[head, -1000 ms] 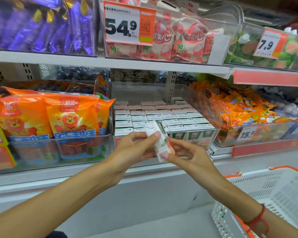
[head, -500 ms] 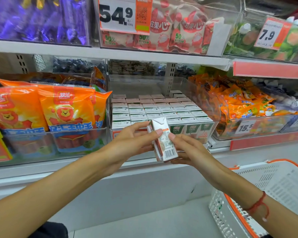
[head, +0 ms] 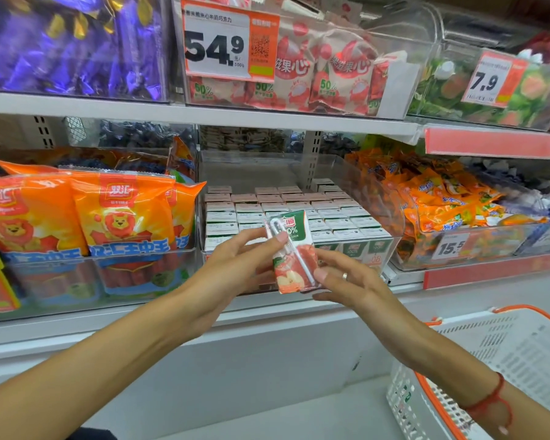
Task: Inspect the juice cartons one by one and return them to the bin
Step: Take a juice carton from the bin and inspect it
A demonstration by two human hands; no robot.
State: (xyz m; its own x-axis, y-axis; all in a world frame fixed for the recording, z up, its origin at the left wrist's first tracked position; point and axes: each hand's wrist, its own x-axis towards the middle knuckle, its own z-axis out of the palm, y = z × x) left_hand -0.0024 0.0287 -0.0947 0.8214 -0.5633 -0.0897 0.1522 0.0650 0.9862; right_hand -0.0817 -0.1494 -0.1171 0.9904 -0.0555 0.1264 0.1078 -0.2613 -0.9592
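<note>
Before the clear bin (head: 391,214), both hands — left hand (head: 235,262), right hand (head: 346,281) — pinched one apple juice carton (head: 294,252) (mid-inspection), likely due back in its row.

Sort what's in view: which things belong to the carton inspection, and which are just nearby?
Job: juice carton held in left hand and right hand; clear bin of cartons.

Nearby: orange sausage packs, price tag, white basket.

The left hand (head: 235,262) covers the held juice carton's (head: 294,252) left edge — small print there is unreadable. The white basket (head: 505,360) runs off the frame's right edge.
</note>
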